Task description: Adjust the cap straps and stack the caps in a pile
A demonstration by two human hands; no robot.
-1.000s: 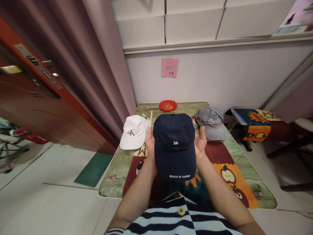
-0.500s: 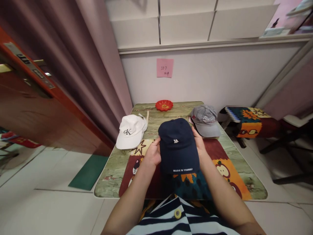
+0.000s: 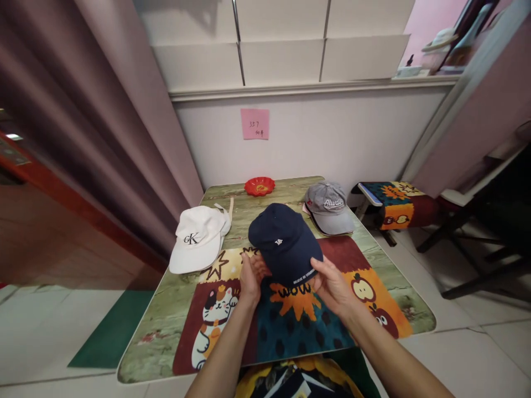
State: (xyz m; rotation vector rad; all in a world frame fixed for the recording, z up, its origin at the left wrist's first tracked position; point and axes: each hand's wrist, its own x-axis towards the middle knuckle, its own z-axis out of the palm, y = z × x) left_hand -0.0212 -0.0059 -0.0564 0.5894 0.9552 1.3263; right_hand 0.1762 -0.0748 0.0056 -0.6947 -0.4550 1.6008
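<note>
A navy baseball cap [image 3: 282,237] with a small white emblem and lettering along its brim is held over the patterned mat [image 3: 286,331], turned at an angle with its brim toward the lower right. My right hand [image 3: 334,284] grips the brim's right edge, thumb on top and fingers underneath. At the crown's lower left is my left hand [image 3: 252,279], fingers loosely curved and apart beside the cap; the fingertips are partly hidden, and firm contact cannot be made out. To the left lies a white cap [image 3: 201,237]; a grey cap [image 3: 331,207] sits to the right.
A red scalloped dish [image 3: 259,186] stands at the back of the wood-patterned table [image 3: 153,337]. A pink note [image 3: 255,124] is stuck on the wall behind. Beyond the table's right edge are a small bench [image 3: 398,199] with a similar cover and a dark chair [image 3: 489,221].
The navy cap has rotated, its brim swinging to the right. My right hand has shifted from the crown's side to the brim, and my left hand has come lower beside the crown. The camera view has shifted.
</note>
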